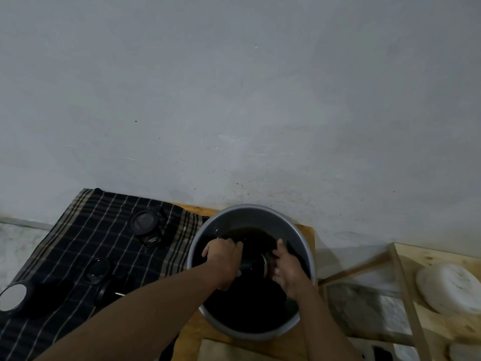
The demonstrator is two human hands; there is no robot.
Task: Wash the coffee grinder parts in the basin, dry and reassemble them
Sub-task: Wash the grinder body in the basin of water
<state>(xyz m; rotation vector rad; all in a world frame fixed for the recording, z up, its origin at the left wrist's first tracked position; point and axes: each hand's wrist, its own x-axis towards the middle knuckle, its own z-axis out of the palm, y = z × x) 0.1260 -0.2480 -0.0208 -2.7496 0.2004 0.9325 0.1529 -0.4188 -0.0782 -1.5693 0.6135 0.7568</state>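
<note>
Water (250, 313), dark and nearly black, fills the lower part of a round grey basin (249, 208) that stands on a wooden table (305, 231) against a pale wall (234, 100). Both hands are down in the basin, close together, with a dark cylindrical grinder part (252, 267) held level between them at the water's surface. The left hand (224, 256) wraps over one end of it, fingers curled down around the body. The right hand (287, 270) grips the other end, where a silvery ring (265, 265) circles the cylinder; its fingers seem to be bent round that end, though the dim light and dark water blur the exact hold. To the left of the basin a dark checked cloth (86, 230) covers the table, and several more black pieces lie on it: a round one with a glassy top (145, 223) near the wall, a ring-shaped piece (97, 270) nearer the person, a dark piece with a short metal pin (114, 291) beside it, and one with a white face (13, 297) at the picture's left edge. These are hard to tell apart from the cloth. On the right a wooden rack (406, 290) carries white round objects (448, 288), cut off by the frame.
</note>
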